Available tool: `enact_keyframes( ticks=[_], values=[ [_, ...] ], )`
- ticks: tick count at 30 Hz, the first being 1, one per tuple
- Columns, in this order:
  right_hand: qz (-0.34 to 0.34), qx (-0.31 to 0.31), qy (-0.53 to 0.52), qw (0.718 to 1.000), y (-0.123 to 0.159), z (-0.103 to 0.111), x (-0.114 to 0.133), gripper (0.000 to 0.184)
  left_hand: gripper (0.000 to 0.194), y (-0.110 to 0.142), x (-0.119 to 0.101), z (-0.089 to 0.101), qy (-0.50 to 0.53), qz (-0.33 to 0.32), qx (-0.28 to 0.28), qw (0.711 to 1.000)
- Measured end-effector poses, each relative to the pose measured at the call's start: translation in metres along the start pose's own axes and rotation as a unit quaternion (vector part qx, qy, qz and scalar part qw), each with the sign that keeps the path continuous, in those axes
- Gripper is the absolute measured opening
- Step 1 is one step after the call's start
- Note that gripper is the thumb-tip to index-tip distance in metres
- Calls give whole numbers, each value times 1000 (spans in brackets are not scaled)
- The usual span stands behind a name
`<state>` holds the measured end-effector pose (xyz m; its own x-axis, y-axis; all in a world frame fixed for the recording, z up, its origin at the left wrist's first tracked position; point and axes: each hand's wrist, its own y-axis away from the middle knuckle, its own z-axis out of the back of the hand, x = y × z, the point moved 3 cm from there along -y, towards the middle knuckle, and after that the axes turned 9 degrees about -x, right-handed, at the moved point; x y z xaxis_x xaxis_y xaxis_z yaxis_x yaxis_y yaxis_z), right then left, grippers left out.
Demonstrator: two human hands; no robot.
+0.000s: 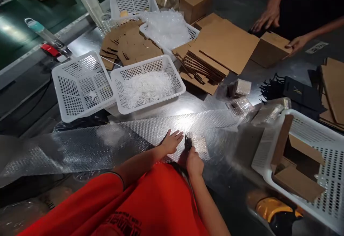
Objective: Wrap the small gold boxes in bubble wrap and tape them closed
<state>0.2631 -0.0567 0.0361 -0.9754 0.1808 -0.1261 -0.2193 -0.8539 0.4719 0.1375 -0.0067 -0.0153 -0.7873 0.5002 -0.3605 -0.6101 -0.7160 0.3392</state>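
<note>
My left hand [172,142] lies with fingers outstretched on a long strip of bubble wrap [150,130] spread across the metal table. My right hand [195,162] is closed around a dark utility knife [188,142], its tip pointing away from me beside my left fingertips. Just right of the knife, partly behind my right hand, is a small bubble-wrapped packet [199,142]. More wrapped packets [243,105] lie farther right, past the end of the strip.
White baskets [116,101] stand behind the strip, one with shredded filler [147,89]. Flattened cardboard [223,42] is stacked at centre back. A co-worker's hands [268,17] are at a carton [270,49]. To the right are another basket [298,121] and a yellow-black tape dispenser [274,209].
</note>
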Motion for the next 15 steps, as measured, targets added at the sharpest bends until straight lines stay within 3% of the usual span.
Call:
enact_keyframes(
  ticks=[4, 8, 10, 13, 15],
  values=[
    [20, 20, -2, 1000, 40, -23, -33, 42, 91, 0, 1, -2, -12, 2, -4, 1000],
    [-6, 75, -44, 996, 110, -73, -115, 40, 95, -2, 3, -9, -20, 4, -1, 1000],
    [-59, 64, -69, 994, 127, -90, -159, 41, 98, -3, 3, -12, -19, 0, -5, 1000],
    [-167, -7, -85, 982, 112, -95, -202, 52, 102, -3, 3, -15, -23, -3, -10, 1000],
    [-217, -68, -88, 970, 85, -87, -205, 55, 102, -2, 3, -16, -33, 0, -6, 999]
  ],
)
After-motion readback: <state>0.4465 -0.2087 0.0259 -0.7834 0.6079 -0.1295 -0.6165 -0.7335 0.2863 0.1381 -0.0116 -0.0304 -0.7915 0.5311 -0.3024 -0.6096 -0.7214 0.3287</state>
